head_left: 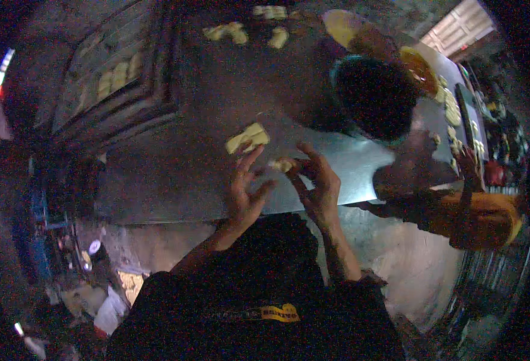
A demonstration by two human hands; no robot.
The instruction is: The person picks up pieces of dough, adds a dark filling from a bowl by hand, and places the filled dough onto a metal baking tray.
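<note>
Beside a pale block [247,138], the left hand [245,191] was loosely spread; the right hand [321,188] pinched a small piece [282,164].

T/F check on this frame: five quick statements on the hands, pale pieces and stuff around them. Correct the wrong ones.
1. The right hand holds a small pale piece. True.
2. The left hand is inside a bowl. False: it is by the pale slab, fingers spread; whether they touch it is hard to tell.
3. The slab lies on the table. True.
4. The dark bowl stands to the left of both hands. False: it stands to their right, farther across the table.
5. A person in orange is at the right side of the view. True.
</note>
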